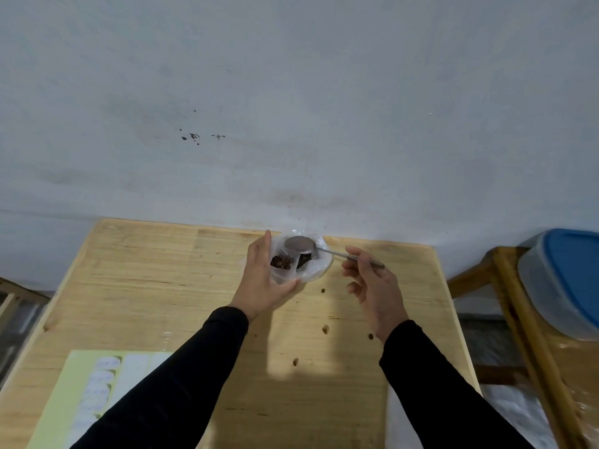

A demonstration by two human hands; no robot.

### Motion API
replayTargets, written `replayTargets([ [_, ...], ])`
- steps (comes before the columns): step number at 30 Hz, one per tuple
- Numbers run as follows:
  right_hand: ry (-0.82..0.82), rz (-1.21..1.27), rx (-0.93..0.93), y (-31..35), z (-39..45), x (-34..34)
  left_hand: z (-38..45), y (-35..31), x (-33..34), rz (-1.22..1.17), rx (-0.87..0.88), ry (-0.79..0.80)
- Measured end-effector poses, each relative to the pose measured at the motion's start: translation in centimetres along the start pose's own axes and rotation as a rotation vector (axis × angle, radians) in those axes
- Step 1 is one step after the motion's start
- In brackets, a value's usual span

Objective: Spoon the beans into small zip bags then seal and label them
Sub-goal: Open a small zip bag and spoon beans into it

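My left hand [261, 277] holds a small clear zip bag [316, 270] at the far edge of the wooden table [162, 286]. Brown beans [281, 262] lie inside the bag, close to my left fingers. My right hand [372, 286] grips the handle of a metal spoon [299, 244]. The spoon's bowl is turned over at the bag's mouth, its back facing me. A sheet of white labels on pale green backing [94, 387] lies at the near left of the table, partly hidden by my left sleeve.
Several loose beans [325, 328] are scattered on the table between my arms. A wall stands right behind the table's far edge. To the right, a wooden stand [518, 319] carries a clear tub with a blue lid [570, 277].
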State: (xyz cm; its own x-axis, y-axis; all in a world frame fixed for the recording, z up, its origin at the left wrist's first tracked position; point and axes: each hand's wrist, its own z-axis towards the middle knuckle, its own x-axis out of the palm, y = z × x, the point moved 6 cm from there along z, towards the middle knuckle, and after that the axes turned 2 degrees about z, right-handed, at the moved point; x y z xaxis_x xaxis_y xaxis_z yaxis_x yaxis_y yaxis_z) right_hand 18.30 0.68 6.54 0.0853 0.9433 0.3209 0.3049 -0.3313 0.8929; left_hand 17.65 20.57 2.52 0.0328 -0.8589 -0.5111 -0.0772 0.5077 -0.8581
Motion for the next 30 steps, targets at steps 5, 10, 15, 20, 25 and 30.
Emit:
replayTargets([
  [5,-0.214,0.195,-0.01,-0.1,0.3,-3.0,0.2,0.2,0.1,-0.004,0.027,-0.043],
  [10,-0.432,0.003,0.034,-2.7,0.0,-6.3,0.2,0.3,0.3,0.022,0.059,-0.069],
  [15,-0.534,-0.152,0.058,-5.2,0.6,-7.2,0.4,0.6,0.5,0.043,0.058,-0.068],
  [20,-0.585,-0.465,0.117,-6.1,1.5,-6.9,0.6,0.9,0.6,0.09,0.075,-0.064],
  [25,-0.558,-0.794,0.135,-6.1,2.6,-6.7,0.5,0.5,0.4,0.102,0.06,-0.052],
  [30,-0.568,-0.878,0.148,-6.2,3.2,-6.5,0.3,0.2,0.3,0.06,0.024,-0.036],
])
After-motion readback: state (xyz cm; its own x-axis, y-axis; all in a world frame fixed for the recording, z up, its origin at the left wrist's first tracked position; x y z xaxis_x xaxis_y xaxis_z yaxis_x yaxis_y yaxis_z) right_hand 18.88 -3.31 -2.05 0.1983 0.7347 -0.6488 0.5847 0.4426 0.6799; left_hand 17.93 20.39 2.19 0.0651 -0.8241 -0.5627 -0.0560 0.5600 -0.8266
